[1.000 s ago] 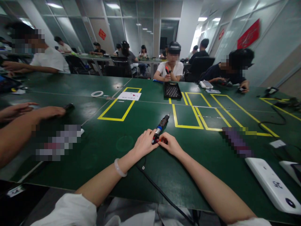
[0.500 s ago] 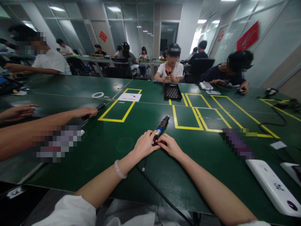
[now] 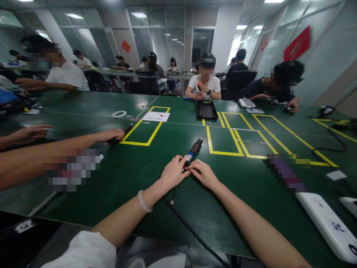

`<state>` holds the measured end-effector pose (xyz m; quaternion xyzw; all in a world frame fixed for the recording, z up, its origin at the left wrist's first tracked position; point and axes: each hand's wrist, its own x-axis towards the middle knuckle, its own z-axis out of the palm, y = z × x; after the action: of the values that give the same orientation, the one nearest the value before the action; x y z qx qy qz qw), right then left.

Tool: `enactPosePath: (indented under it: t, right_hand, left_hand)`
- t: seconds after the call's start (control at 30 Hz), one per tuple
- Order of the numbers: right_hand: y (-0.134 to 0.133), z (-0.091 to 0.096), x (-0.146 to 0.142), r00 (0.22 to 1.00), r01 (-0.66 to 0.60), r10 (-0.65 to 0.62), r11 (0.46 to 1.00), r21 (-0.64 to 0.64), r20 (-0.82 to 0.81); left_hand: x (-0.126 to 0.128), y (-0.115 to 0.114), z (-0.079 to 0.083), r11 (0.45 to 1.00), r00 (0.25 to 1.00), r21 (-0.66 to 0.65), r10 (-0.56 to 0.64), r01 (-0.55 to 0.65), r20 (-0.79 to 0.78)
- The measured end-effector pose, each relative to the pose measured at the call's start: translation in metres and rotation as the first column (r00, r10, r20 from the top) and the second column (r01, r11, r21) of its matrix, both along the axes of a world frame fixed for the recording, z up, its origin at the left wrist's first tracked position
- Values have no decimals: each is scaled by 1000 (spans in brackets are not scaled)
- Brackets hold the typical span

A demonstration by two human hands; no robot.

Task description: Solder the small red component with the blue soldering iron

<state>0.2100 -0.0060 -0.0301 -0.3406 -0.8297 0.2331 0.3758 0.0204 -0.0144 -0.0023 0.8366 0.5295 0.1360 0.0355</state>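
Note:
A corded electric screwdriver (image 3: 192,152), black with a blue and silver band, lies on the green table before me, its thin bit pointing away. My left hand (image 3: 173,173) is wrapped over its rear end, with a pale bracelet on that wrist. Close beside it, my right hand (image 3: 203,173) pinches at the same rear end with bent fingers. What lies between those fingertips is mostly hidden; a bit of red shows there. A black cable (image 3: 186,223) with a small ring terminal near it runs from under my left hand toward the table's front edge.
Yellow tape rectangles (image 3: 225,153) mark the table. A black tray (image 3: 206,110) stands across from me. At left, a co-worker's hand (image 3: 115,136) holds a dark tool. A white device (image 3: 325,223) and a blurred phone-like thing (image 3: 286,173) lie at right.
The view has shifted slightly. At left, the co-worker's hand with the dark tool has moved a little to the right. My hands keep nearly the same hold on the screwdriver.

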Motion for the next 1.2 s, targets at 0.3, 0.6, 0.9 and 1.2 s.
enactPosePath:
  t: [0.3, 0.6, 0.9, 1.2]
  right_hand:
    - [-3, -1, 7, 996, 69, -63, 994, -86, 67]
    - [-3, 1, 9, 995, 78, -70, 991, -106, 75]
    - [-2, -1, 7, 996, 71, -64, 990, -121, 59]
    - [-4, 2, 7, 996, 69, -63, 989, -130, 56]
  left_hand:
    - [-23, 21, 7, 996, 996, -22, 83, -84, -29]
    - [-118, 70, 9, 907, 906, -66, 406, -416, -123]
    - [-196, 87, 2, 797, 784, 2, 595, -604, -180]
    - [-187, 80, 2, 788, 783, 169, 612, -593, -108]
